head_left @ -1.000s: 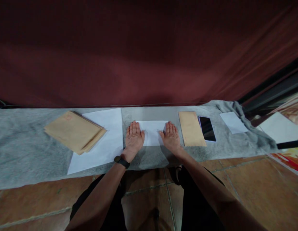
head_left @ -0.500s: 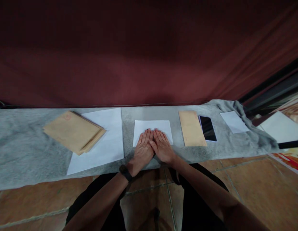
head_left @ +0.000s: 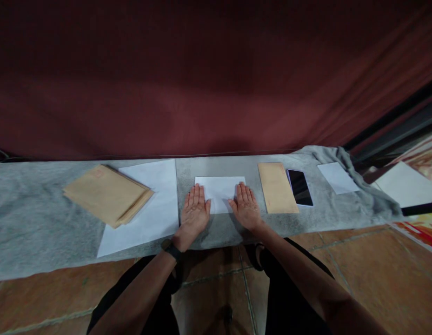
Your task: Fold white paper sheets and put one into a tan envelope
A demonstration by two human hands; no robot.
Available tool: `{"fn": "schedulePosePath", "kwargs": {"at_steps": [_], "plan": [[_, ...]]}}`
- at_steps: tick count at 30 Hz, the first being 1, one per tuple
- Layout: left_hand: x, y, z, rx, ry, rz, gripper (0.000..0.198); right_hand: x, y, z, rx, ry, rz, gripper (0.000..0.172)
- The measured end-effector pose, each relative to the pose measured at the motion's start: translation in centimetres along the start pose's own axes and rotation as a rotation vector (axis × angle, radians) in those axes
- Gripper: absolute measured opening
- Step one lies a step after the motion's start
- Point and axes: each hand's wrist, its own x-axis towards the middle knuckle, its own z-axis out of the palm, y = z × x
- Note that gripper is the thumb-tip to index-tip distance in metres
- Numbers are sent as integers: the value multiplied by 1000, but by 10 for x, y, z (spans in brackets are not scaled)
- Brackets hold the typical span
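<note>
Here we are over the grey cloth (head_left: pixel 27 218), and plenty is out of sight: the lower corners of the white paper (head_left: pixel 221 190) vanish under the left hand (head_left: pixel 195 211) and right hand (head_left: pixel 246 207), so there's no telling how those corners lie. Both forearms run off the bottom of the view, and the cloth is cut off at the left. Over on that side, the stack of brown envelopes (head_left: pixel 106 193) hides a good part of the large white sheet (head_left: pixel 160 204); the reddish mark on its top envelope is too small to read. Across to the right, a single brown envelope (head_left: pixel 277 187) lies right up against the phone (head_left: pixel 300 187), and whether it overlaps the phone's edge is hard to say. Farther along sits a small white sheet (head_left: pixel 337 178). Down on the tiles (head_left: pixel 369 256), a small dark object (head_left: pixel 229 314) is too dim to name. Now the white paper itself: a plain, wide oblong lying flat on the cloth, centred before the person, its far edge straight. Both hands are palm down and flat upon it, one at each end, thumbs pointing inward, grasping nothing.
</note>
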Motion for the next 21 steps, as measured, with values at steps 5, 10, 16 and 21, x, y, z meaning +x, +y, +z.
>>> {"fn": "schedulePosePath", "kwargs": {"at_steps": [5,10,16,21], "plan": [[9,-7,-2,-1,27,-105,64,8,11,-3,-32,8,88,73],[16,6,-5,-64,17,41,62,23,0,-11,63,-30,36,67],[26,31,6,-115,-113,178,60,35,-35,-8,200,-153,-89,63],[37,34,9,-33,-144,156,61,44,-38,-2,166,-158,-66,60]]}}
